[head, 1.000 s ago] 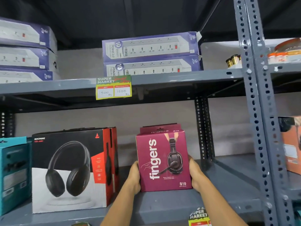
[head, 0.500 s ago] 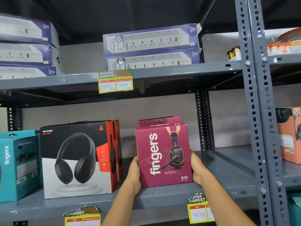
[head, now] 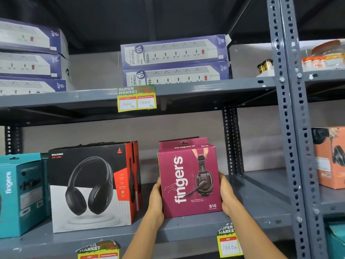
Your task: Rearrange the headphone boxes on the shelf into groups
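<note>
Flanking maroon box (head: 188, 178), black headphone box (head: 89, 186) left, upright post (head: 231, 141) right

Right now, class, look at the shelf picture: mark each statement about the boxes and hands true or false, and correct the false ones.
1. Both hands, left hand and right hand, hold the maroon box. True.
2. The maroon box reads "Rockerz". False: it reads "fingers".
3. The black headphone box stands left of the maroon box. True.
4. The power strip boxes sit on the lower shelf. False: they sit on the upper shelf.
</note>
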Demonstrator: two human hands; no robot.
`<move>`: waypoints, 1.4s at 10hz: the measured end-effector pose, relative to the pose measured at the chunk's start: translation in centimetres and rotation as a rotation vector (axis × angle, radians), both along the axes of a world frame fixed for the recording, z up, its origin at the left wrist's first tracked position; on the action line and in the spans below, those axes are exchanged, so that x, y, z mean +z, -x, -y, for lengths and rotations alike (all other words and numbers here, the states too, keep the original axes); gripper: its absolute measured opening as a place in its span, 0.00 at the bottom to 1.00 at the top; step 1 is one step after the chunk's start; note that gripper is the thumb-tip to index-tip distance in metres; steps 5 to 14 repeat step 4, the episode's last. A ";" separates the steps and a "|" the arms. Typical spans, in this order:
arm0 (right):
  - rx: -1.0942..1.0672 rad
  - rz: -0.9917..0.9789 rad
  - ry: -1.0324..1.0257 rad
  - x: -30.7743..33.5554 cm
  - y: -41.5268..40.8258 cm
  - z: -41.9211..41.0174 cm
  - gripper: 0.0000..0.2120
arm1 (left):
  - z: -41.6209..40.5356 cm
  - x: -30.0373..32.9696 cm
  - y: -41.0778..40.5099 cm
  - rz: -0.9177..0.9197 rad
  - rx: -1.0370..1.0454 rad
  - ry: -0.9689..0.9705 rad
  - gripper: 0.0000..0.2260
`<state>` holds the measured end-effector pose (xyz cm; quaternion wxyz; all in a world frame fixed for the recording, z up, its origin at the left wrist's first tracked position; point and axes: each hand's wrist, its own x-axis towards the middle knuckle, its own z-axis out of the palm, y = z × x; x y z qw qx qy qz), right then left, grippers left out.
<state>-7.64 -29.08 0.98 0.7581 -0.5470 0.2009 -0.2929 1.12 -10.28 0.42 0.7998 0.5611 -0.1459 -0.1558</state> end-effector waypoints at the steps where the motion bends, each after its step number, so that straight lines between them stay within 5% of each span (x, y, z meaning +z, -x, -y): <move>1: -0.090 0.047 -0.057 -0.1 0.7 -0.5 0.22 | -0.4 -0.1 0.7 0.049 0.021 -0.001 0.24; 3: -0.315 0.174 -0.092 0.6 3.7 -5.0 0.25 | -3.5 0.5 4.7 0.375 0.062 -0.061 0.23; 4: -0.525 0.247 0.062 1.3 5.1 -9.4 0.23 | -6.5 0.1 5.8 0.531 0.041 -0.087 0.23; 14: -0.525 0.247 0.062 1.3 5.1 -9.4 0.23 | -6.5 0.1 5.8 0.531 0.041 -0.087 0.23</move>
